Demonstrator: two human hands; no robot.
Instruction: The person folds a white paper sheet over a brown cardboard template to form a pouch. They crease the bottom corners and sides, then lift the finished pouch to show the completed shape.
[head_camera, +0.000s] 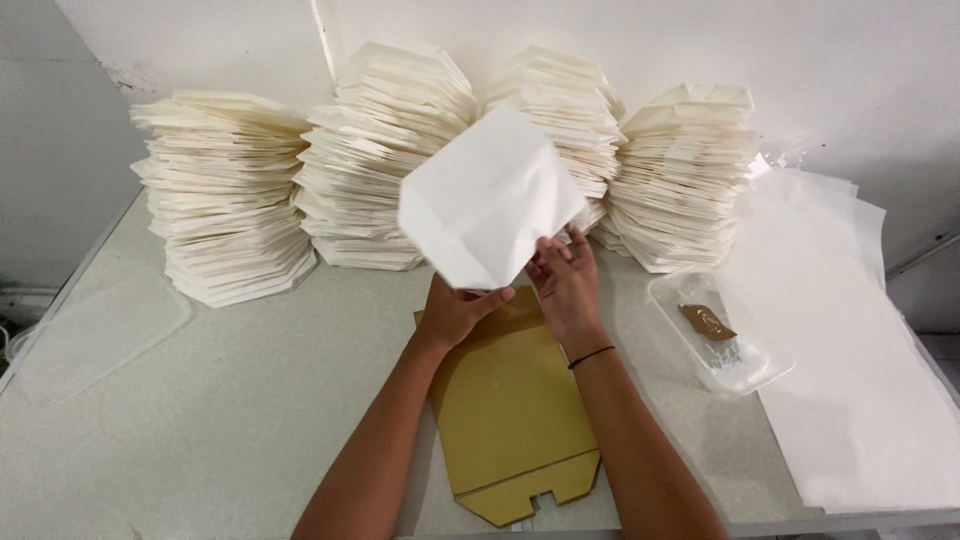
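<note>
Both hands up over the middle of the surface (250, 400), holding one folded white paper piece (490, 198) in the air, tilted toward the cam. Left hand (458, 312) gripped its lower edge, thumb on front, fingers behind. Right hand (566, 280) pinched the lower right edge w/ fingertips; thin dark band on that wrist. Both grips closed on the paper, not wide.

Under the forearms lay a flat tan cardboard template (510, 410), reaching to the near edge of the surface, notch at its near end. Looked like the form the paper gets folded around.

Progress, judged: four tall stacks of folded white pieces (225, 195) lined the far edge against the wall, so lots done already. Held piece seemed folded, not yet on a stack. Big pile of flat white sheets (850, 370) along the right edge suggested plenty left.

Room: left half of the surface mostly open, only a clear plastic lid (95, 335) near the left edge. Right of the template sat a clear plastic tray (722, 340) w/ a small brown scrap in it, close to the sheets, so tight on that side. Stacks leaned a bit; the held piece was in front of the 2nd and 3rd stacks, contact can't tell.
</note>
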